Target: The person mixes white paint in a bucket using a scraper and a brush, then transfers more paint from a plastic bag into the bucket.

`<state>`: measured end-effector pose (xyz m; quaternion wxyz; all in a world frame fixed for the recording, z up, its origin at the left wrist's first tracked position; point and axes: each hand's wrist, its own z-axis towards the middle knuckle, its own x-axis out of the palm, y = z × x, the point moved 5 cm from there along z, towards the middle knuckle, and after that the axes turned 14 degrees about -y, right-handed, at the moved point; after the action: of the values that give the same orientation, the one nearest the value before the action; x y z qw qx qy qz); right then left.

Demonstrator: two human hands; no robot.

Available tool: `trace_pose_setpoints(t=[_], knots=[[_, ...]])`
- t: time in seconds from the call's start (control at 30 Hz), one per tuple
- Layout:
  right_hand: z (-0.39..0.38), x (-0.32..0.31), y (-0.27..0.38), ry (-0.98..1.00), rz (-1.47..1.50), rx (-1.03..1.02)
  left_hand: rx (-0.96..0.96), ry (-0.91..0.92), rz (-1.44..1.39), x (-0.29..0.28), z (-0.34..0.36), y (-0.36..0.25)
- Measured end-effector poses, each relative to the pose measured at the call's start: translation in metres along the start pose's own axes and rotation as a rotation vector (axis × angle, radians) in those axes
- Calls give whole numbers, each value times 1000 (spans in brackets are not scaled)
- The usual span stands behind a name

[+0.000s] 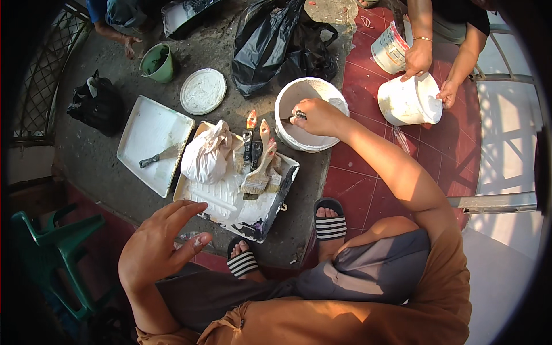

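My right hand (315, 117) reaches into a white bucket (310, 145) and is closed around a dark-handled tool (299, 114); its working end cannot be made out. White material coats the bucket's inner wall. My left hand (164, 244) hangs in the air at the lower left, fingers apart, a white smear on its thumb. Just beyond it lies a paint tray (213, 198) bearing a knotted white bag (207, 154) and several paintbrushes (261, 172). Farther left, a scraper (158, 158) with a dark handle rests in a second white-coated tray (150, 127).
A round white lid (203, 92), a green pail (157, 64) and black plastic bags (270, 46) sit beyond the trays. At the right, another person's hands (422, 60) tilt a white bucket (405, 103) beside a second one. A green plastic chair (63, 247) stands at left.
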<state>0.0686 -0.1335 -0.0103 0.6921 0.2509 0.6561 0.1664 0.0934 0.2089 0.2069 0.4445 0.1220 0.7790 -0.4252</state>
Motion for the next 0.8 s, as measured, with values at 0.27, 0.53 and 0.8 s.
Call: trace_pose_setpoints(t=[0.27,0.53,0.8], knots=[[-9,-27,-13,12,-269,206,9,-39,3,-3,-9,4],[-1,-13,-4,-177,-66,-37,13,-33,4,-2,-9,2],[-10,-24,3,108,-202,286,-15,-45,5,-5,-14,3]])
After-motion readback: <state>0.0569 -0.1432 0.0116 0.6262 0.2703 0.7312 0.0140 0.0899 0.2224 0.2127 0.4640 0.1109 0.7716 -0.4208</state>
